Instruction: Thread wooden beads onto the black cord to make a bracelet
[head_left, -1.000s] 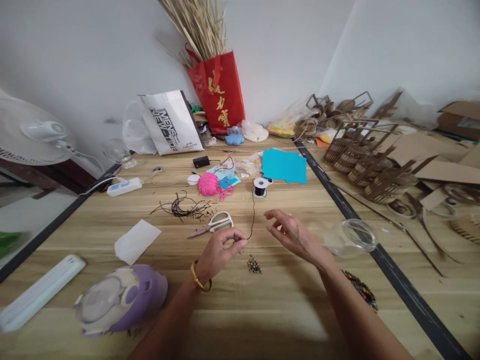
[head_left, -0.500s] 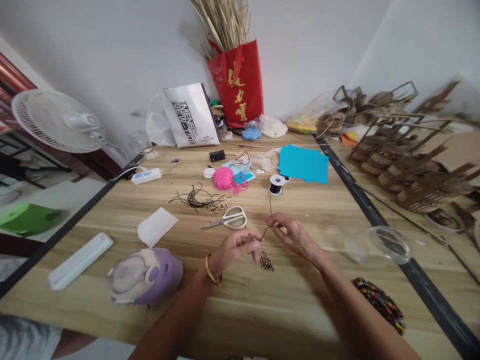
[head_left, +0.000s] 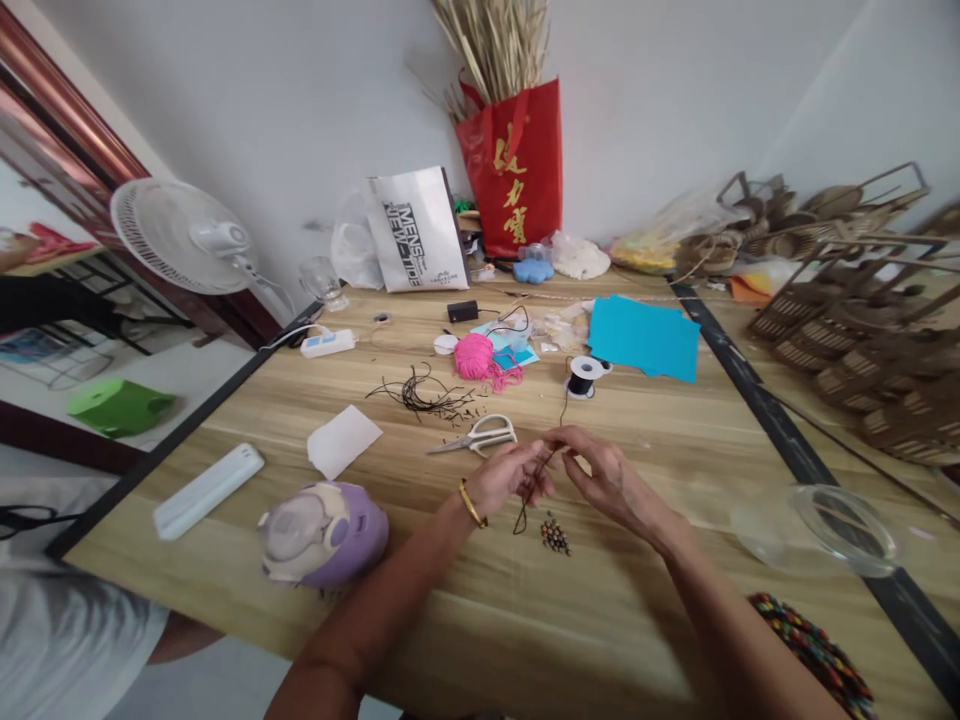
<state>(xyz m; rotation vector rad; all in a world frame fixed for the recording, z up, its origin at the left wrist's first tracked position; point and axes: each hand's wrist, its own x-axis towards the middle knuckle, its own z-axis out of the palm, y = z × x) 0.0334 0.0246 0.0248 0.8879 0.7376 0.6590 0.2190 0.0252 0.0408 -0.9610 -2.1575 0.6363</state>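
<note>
Black cord (head_left: 564, 408) runs from a white spool (head_left: 586, 378) down to my hands. My left hand (head_left: 517, 474), with a gold bracelet at the wrist, pinches the cord, and a loop of it hangs below the fingers. Close beside it, my right hand (head_left: 600, 475) has its fingertips closed on the same cord, nearer the spool. Just under the hands lies a small heap of dark and brown beads (head_left: 556, 536). White-handled scissors (head_left: 480, 436) rest left of my left hand, their blades pointing left.
Cut black cords (head_left: 424, 395), pink yarn (head_left: 474, 356) and blue sheets (head_left: 643, 336) lie farther back. A purple-lidded bottle (head_left: 330, 533) is at left. On the right are a clear jar (head_left: 844, 528), a beaded coil (head_left: 814, 650) and woven baskets (head_left: 847, 340). A person's leg (head_left: 67, 630) shows lower left.
My right hand has come from apart to the cord and now meets my left hand. The cord now hangs in a loop below the left fingers. The view has swung left.
</note>
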